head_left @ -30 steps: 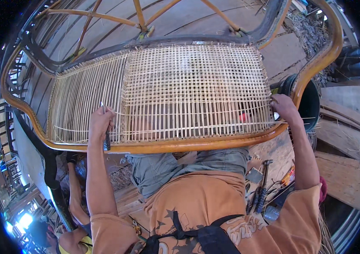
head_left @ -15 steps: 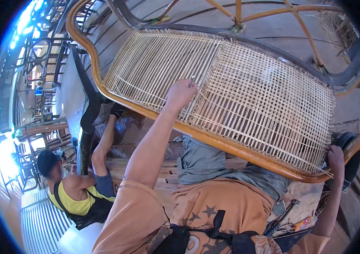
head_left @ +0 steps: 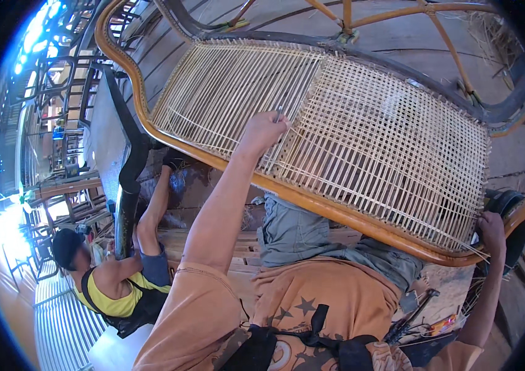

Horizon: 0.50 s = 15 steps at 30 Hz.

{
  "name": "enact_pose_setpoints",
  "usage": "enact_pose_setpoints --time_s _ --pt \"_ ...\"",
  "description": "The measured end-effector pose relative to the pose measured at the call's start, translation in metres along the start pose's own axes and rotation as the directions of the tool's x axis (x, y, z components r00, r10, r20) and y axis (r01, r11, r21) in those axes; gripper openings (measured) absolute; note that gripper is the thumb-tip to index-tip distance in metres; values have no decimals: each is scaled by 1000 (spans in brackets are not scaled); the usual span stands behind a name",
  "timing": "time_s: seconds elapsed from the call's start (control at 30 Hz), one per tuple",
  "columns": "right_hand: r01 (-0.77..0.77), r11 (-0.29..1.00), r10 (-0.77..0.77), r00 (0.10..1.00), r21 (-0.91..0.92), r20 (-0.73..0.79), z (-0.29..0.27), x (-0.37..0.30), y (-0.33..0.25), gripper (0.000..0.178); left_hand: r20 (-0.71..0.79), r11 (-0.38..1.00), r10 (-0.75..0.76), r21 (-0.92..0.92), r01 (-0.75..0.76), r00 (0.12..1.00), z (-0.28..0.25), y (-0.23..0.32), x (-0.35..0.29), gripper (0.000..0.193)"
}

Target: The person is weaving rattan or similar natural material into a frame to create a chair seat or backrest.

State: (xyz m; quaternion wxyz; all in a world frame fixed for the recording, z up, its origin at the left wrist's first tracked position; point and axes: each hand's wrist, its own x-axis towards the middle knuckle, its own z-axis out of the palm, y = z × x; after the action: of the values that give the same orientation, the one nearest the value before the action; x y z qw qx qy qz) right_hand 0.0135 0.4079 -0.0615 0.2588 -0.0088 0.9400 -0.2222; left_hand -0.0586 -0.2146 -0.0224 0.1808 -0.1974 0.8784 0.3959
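Observation:
Across my lap lies a curved rattan frame [head_left: 336, 211] with a panel of woven cane [head_left: 392, 117] inside it. The right part is woven crosswise in a grid; the left part shows mostly parallel strands [head_left: 231, 80]. One loose cane strand [head_left: 197, 132] curves over the left part. My left hand [head_left: 263, 132] is closed above the panel near its middle divider, with the tip of a thin metal tool [head_left: 279, 114] showing from the fingers. At the right end of the frame, my right hand [head_left: 491, 227] is closed beside the cane ends; what it holds is hidden.
Left of me a co-worker [head_left: 117, 284] in a yellow top sits beside a dark curved frame piece [head_left: 127, 185]. More dark frames [head_left: 67, 86] are stacked at the far left. Rattan poles [head_left: 392, 18] cross beyond the panel. Tools [head_left: 412, 316] lie at my right side.
Both of my hands stay in nearly the same places. The metal tip shows a little more above my left hand. The co-worker's head and arm have shifted slightly.

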Motion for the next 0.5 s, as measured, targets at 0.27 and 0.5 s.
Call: enact_pose_setpoints --time_s 0.27,0.5 --pt "-166 964 148 984 206 99 -6 2 -8 15 45 993 -29 115 24 999 1 1 -3 18" --pt "73 997 -73 981 6 177 -9 10 11 15 173 1000 4 -28 1 985 1 -17 6 19"
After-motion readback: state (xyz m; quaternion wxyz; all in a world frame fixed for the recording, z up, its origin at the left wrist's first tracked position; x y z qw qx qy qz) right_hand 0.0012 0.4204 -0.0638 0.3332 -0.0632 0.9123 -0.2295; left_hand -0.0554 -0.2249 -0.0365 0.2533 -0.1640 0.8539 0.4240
